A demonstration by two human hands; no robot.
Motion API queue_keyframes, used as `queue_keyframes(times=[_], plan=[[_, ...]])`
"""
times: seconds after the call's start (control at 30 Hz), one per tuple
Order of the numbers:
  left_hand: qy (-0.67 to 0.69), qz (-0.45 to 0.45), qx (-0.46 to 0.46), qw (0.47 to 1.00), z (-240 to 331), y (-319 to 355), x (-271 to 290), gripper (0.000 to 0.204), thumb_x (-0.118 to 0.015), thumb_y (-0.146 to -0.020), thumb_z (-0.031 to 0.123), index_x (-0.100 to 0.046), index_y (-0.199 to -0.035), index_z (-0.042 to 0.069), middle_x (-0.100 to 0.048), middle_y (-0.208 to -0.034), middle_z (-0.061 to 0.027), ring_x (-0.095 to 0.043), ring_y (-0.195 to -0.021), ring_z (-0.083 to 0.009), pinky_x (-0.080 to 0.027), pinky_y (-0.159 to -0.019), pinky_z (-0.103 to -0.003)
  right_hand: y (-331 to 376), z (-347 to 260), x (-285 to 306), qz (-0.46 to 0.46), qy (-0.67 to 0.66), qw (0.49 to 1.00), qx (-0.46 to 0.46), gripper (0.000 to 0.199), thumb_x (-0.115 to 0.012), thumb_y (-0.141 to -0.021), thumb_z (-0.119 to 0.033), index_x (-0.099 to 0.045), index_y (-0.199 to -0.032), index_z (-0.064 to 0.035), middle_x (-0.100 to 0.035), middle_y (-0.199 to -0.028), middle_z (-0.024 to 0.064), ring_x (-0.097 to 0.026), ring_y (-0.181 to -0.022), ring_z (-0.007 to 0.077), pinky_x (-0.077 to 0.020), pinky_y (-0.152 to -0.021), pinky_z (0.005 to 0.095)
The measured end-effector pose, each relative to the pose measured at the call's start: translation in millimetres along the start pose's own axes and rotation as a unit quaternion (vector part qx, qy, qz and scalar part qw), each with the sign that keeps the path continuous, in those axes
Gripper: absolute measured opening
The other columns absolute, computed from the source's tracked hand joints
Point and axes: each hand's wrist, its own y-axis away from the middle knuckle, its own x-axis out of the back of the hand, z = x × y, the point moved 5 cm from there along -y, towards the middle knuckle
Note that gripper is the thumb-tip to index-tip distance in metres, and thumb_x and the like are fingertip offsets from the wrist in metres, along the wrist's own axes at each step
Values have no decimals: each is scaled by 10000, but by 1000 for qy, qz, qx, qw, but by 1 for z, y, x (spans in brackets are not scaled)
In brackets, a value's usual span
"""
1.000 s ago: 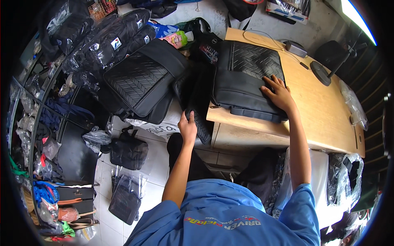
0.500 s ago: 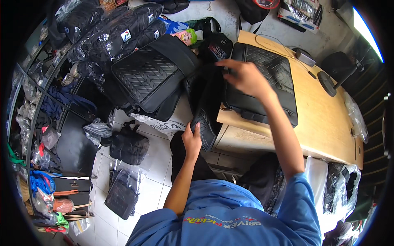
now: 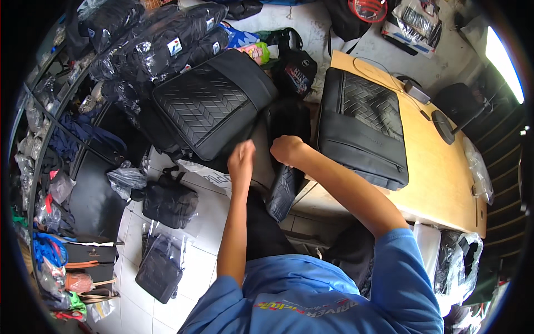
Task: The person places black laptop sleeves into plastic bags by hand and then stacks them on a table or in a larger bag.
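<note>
Our left hand (image 3: 241, 158) and fisted right hand (image 3: 285, 149) grip a narrow black quilted cover (image 3: 282, 183) hanging off the wooden table (image 3: 439, 178) edge at six o'clock of centre. Plastic-wrapped black packages (image 3: 167, 39) with small square labels sit at eleven o'clock.

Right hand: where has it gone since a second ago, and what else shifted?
The right hand left the quilted cover on the table and came back beside the left hand, both now at the black cover piece hanging off the table edge. The table cover stayed put.

Small black bag (image 3: 169, 200) on floor; bagged covers (image 3: 150, 39) stacked beyond.
</note>
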Motion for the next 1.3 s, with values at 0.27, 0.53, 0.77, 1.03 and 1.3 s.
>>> queue_keyframes(times=[0.27,0.53,0.77,1.03,1.3], plan=[[-278,-25,-33,960,7,-55,-64,332,-632,-751,145,-545,-995,-61,-612,-881,-309,-600,-868,-446,-498,-753,-480,8,-5,-12,109,83,989,47,147,-608,-752,-123,-665,-875,-66,-674,-768,125,-664,-851,294,-534,-714,387],[162,-119,-39,979,-39,15,-49,396,-596,-804,174,-506,-1110,-60,-619,-888,-254,-607,-863,-328,-495,-723,-404,99,19,83,359,-40,907,217,208,-671,-750,-203,-639,-914,-80,-644,-887,117,-620,-861,316,-500,-757,405],[-58,-86,47,994,-95,9,-44,230,-628,-851,169,-462,-892,15,-598,-622,-48,-552,-471,-119,-499,-476,-260,176,99,166,547,-236,795,115,267,-708,-797,-266,-652,-887,-21,-672,-899,60,-614,-837,161,-467,-734,308],[-85,-22,-7,996,-105,0,-50,326,-649,-800,188,-533,-1003,-39,-657,-872,-195,-638,-839,-353,-484,-739,-397,265,248,155,633,-569,524,38,336,-615,-878,-247,-568,-1154,-62,-653,-994,102,-610,-920,234,-470,-841,308],[-26,-79,114,990,-82,9,-89,310,-607,-843,97,-523,-1110,-38,-620,-989,-220,-611,-898,-360,-460,-801,-403,249,421,-96,459,-666,474,-349,625,-674,-807,-356,-473,-1273,8,-531,-1231,203,-568,-977,305,-455,-787,470]])
